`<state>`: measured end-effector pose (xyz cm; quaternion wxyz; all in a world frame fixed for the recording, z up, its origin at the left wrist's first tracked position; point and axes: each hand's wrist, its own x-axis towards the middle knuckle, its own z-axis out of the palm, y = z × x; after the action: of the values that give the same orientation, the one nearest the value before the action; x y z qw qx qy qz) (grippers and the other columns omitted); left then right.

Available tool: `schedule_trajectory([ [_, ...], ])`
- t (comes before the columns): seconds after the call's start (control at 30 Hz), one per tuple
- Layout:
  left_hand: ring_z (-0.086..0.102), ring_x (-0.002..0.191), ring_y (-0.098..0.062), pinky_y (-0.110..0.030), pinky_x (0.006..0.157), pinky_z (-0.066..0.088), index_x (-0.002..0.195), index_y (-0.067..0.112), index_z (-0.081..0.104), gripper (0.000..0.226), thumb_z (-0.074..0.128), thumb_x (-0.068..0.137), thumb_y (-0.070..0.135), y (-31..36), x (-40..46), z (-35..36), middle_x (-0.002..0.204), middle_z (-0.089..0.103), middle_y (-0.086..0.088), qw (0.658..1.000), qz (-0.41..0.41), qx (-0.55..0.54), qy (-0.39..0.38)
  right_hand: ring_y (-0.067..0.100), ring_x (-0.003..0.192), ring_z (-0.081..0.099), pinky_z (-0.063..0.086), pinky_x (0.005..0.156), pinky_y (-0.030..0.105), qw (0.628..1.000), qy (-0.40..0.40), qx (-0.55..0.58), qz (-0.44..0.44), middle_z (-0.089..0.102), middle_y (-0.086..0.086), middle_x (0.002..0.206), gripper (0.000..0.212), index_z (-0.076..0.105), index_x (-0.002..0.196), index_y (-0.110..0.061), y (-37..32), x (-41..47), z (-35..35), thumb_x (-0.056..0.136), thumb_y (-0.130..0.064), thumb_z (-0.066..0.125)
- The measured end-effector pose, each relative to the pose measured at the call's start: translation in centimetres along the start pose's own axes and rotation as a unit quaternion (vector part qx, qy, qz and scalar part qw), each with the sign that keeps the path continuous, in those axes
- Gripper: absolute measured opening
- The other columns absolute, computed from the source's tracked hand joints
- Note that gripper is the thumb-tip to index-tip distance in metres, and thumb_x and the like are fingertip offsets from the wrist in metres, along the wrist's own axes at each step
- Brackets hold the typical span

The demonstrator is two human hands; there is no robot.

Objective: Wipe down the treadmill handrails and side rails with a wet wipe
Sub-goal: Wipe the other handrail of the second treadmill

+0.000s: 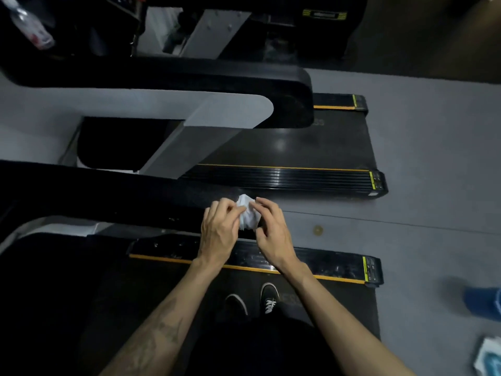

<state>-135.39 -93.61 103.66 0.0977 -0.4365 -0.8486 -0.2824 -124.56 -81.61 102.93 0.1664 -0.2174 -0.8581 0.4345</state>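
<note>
A crumpled white wet wipe (pixel 248 214) sits between both hands at the end of the black treadmill handrail (pixel 108 196), which runs in from the left. My left hand (pixel 221 230) pinches the wipe from the left. From the right, my right hand (pixel 271 229) pinches the same wipe with curled fingers. Below the hands lies the black side rail (pixel 325 263) with its yellow stripe, beside the belt I stand on.
A second treadmill (pixel 284 156) lies beyond, with its own grey and black handrail (pixel 189 88). A clear bottle (pixel 29 25) is at the top left. Grey floor (pixel 433 158) spreads to the right, with a blue object (pixel 485 303) and a white packet (pixel 488 358) at the right edge.
</note>
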Motion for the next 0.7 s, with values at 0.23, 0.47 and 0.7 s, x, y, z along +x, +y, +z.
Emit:
schedule_trajectory([
  [0.23, 0.058, 0.088, -0.025, -0.042, 0.07, 0.052, 0.118, 0.01, 0.074, 0.033, 0.07, 0.087, -0.002, 0.5, -1.3, 1.1, 0.108, 0.063, -0.008, 0.999, -0.025, 0.001, 0.028, 0.015, 0.134, 0.045, 0.037, 0.113, 0.024, 0.999, -0.011, -0.038, -0.025, 0.051, 0.003, 0.143, 0.055, 0.059, 0.138, -0.009, -0.5, 2.0, -1.2, 0.085, -0.009, 0.044],
  [0.47, 0.06, 0.101, -0.025, -0.04, 0.081, 0.054, 0.129, 0.009, 0.068, 0.037, 0.071, 0.092, 0.011, 2.2, -3.3, 2.8, 0.121, 0.061, -0.011, 0.994, -0.091, 0.009, 0.067, 0.011, 0.125, 0.049, 0.039, 0.103, 0.014, 0.999, -0.02, -0.029, -0.025, 0.053, 0.003, 0.133, 0.057, 0.061, 0.134, -0.007, 0.3, 2.7, -1.0, 0.081, 0.007, 0.046],
  [0.7, 0.059, 0.115, -0.024, -0.037, 0.092, 0.056, 0.138, 0.004, 0.06, 0.045, 0.072, 0.094, 0.009, 5.3, -3.5, 4.7, 0.131, 0.049, -0.011, 0.969, -0.2, -0.042, 0.135, 0.007, 0.095, 0.054, 0.052, 0.07, 0.03, 0.991, -0.084, -0.01, -0.101, 0.05, 0.002, 0.113, 0.033, 0.068, 0.117, -0.007, 0.9, 4.9, -1.9, 0.09, 0.0, 0.052],
])
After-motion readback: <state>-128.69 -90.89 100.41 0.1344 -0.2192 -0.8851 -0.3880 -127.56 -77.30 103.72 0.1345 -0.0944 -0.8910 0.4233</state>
